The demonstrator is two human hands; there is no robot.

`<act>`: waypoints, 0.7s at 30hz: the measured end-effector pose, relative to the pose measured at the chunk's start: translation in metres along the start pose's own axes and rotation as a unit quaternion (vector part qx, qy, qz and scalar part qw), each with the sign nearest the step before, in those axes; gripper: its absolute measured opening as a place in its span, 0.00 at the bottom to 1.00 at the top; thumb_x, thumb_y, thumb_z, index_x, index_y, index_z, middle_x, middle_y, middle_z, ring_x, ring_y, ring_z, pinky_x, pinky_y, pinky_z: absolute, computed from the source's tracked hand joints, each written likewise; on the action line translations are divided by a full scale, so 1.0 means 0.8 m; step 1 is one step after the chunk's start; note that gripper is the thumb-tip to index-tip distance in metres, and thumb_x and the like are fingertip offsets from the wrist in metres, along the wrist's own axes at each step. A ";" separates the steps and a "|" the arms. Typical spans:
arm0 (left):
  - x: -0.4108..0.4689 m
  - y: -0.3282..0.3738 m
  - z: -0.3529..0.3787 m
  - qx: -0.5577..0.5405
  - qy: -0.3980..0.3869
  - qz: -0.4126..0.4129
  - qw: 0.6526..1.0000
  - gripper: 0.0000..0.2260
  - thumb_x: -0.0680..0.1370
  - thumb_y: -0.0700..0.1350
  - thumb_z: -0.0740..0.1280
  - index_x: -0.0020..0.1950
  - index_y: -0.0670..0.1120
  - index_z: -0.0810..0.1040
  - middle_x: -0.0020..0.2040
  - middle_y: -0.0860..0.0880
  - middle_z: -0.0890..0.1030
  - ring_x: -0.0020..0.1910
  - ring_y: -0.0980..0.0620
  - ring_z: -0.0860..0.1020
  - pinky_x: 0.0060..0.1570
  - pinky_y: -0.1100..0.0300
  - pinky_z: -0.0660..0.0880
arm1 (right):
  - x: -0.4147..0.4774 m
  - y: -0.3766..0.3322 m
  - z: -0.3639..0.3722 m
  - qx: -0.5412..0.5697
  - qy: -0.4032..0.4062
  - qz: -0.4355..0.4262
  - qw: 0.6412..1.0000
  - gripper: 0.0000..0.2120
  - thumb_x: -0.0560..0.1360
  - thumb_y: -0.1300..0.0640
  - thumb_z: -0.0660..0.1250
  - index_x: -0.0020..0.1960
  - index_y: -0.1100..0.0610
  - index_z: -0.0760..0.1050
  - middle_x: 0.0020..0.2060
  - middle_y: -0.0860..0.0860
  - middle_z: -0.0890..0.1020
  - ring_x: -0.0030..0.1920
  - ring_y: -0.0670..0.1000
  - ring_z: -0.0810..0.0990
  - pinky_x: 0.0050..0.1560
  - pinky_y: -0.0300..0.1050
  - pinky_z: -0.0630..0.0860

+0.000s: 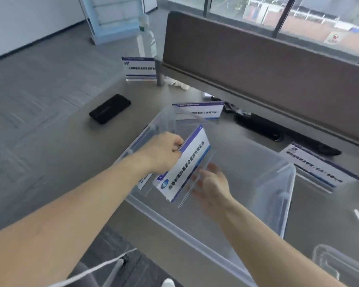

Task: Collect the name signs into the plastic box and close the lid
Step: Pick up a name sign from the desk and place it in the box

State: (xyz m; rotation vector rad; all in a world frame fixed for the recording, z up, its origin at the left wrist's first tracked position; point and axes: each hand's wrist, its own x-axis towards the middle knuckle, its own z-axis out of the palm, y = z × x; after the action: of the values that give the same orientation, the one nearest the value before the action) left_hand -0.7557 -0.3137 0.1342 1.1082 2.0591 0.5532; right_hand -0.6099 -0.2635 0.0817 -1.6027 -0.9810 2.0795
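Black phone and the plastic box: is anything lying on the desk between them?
No. In the head view, the stretch of grey desk between the black phone and the plastic box is bare.

An office: a grey desk (60,154) backed by a brown partition screen (257,65); grey carpet tiles (39,65) on the floor; printed company name signs (140,68) standing on the desk; large windows (298,15) overlooking buildings outside.
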 end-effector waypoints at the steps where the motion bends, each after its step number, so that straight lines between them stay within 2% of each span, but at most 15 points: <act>1: 0.009 -0.013 0.008 0.007 0.001 -0.003 1.000 0.10 0.82 0.41 0.63 0.59 0.45 0.81 0.52 0.50 0.87 0.55 0.47 0.84 0.54 0.52 0.80 | 0.012 0.006 0.006 -0.010 0.005 0.009 1.000 0.15 0.78 0.69 0.61 0.63 0.59 0.73 0.47 0.58 0.84 0.44 0.58 0.84 0.44 0.55 0.84; 3: 0.026 -0.035 0.024 0.023 0.005 -0.009 1.000 0.09 0.81 0.39 0.63 0.55 0.42 0.82 0.50 0.45 0.87 0.53 0.43 0.84 0.56 0.45 0.80 | 0.033 0.018 0.016 -0.027 0.017 0.025 0.999 0.16 0.78 0.69 0.59 0.62 0.59 0.76 0.44 0.56 0.84 0.41 0.54 0.84 0.42 0.53 0.84; 5: 0.038 -0.056 0.037 0.032 0.007 -0.013 0.999 0.09 0.80 0.39 0.62 0.54 0.42 0.82 0.49 0.44 0.87 0.50 0.43 0.84 0.54 0.44 0.80 | 0.047 0.028 0.023 -0.043 0.029 0.041 0.998 0.15 0.78 0.69 0.57 0.58 0.58 0.78 0.39 0.53 0.83 0.36 0.51 0.81 0.44 0.55 0.84; 7: 0.044 -0.070 0.045 0.040 0.012 -0.012 0.999 0.08 0.80 0.39 0.63 0.54 0.43 0.81 0.48 0.45 0.87 0.48 0.43 0.84 0.52 0.45 0.81 | 0.057 0.034 0.031 -0.067 0.045 0.046 0.996 0.13 0.79 0.69 0.57 0.47 0.58 0.79 0.33 0.53 0.78 0.32 0.50 0.76 0.50 0.54 0.81; 8: 0.046 -0.075 0.049 0.046 0.019 -0.009 0.999 0.08 0.81 0.40 0.63 0.54 0.43 0.81 0.46 0.45 0.86 0.46 0.43 0.84 0.51 0.45 0.81 | 0.062 0.038 0.033 -0.084 0.052 0.047 0.994 0.14 0.79 0.68 0.57 0.41 0.57 0.76 0.31 0.52 0.75 0.31 0.50 0.72 0.49 0.51 0.77; 10: 0.048 -0.084 0.053 0.065 0.038 -0.004 0.997 0.07 0.81 0.41 0.62 0.46 0.47 0.79 0.39 0.46 0.83 0.38 0.43 0.81 0.45 0.45 0.82 | 0.068 0.044 0.039 -0.101 0.048 0.046 0.993 0.16 0.80 0.68 0.57 0.37 0.57 0.72 0.30 0.52 0.72 0.32 0.50 0.68 0.48 0.50 0.70; 12: 0.046 -0.088 0.057 0.084 0.057 -0.005 0.995 0.10 0.80 0.41 0.63 0.39 0.50 0.73 0.34 0.46 0.78 0.33 0.41 0.76 0.40 0.45 0.81 | 0.073 0.046 0.047 -0.090 0.034 0.048 0.994 0.16 0.80 0.68 0.57 0.37 0.56 0.72 0.31 0.50 0.73 0.34 0.48 0.70 0.49 0.50 0.71; 14: 0.043 -0.087 0.059 0.106 0.070 -0.001 0.992 0.07 0.79 0.41 0.65 0.42 0.49 0.74 0.35 0.46 0.79 0.34 0.40 0.77 0.40 0.45 0.81 | 0.080 0.050 0.055 -0.086 0.022 0.054 0.995 0.15 0.79 0.67 0.57 0.38 0.53 0.74 0.33 0.49 0.74 0.36 0.48 0.71 0.49 0.52 0.71; 16: 0.036 -0.085 0.061 0.131 0.073 0.003 0.989 0.02 0.79 0.43 0.65 0.49 0.48 0.77 0.40 0.47 0.81 0.39 0.41 0.80 0.42 0.48 0.81 | 0.087 0.058 0.060 -0.085 0.010 0.066 0.994 0.13 0.79 0.64 0.57 0.41 0.53 0.76 0.37 0.50 0.77 0.39 0.49 0.73 0.50 0.51 0.74; 17: 0.033 -0.084 0.061 0.144 0.072 0.006 0.987 0.03 0.80 0.44 0.65 0.52 0.48 0.77 0.41 0.47 0.82 0.40 0.41 0.80 0.42 0.50 0.80 | 0.090 0.063 0.062 -0.079 0.005 0.074 0.994 0.10 0.78 0.63 0.57 0.44 0.54 0.76 0.42 0.50 0.79 0.42 0.49 0.75 0.53 0.52 0.77; 19: 0.028 -0.083 0.061 0.155 0.077 0.012 0.985 0.06 0.82 0.45 0.64 0.57 0.49 0.77 0.43 0.47 0.83 0.42 0.41 0.81 0.41 0.52 0.78 | 0.093 0.071 0.063 -0.064 -0.002 0.084 0.994 0.08 0.78 0.61 0.58 0.52 0.51 0.73 0.52 0.49 0.78 0.50 0.51 0.76 0.62 0.59 0.79; 21: 0.026 -0.085 0.059 0.148 0.086 0.014 0.985 0.09 0.82 0.46 0.64 0.62 0.50 0.77 0.44 0.47 0.84 0.44 0.42 0.83 0.42 0.51 0.79 | 0.098 0.076 0.063 -0.056 -0.007 0.084 0.995 0.09 0.77 0.62 0.57 0.46 0.49 0.70 0.50 0.48 0.76 0.50 0.51 0.74 0.64 0.63 0.78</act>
State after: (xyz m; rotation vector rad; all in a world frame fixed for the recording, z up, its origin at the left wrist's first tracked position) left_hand -0.7632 -0.3311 0.0510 1.3005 2.3332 0.3743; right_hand -0.6730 -0.2728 -0.0098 -1.7853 -1.0143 2.1821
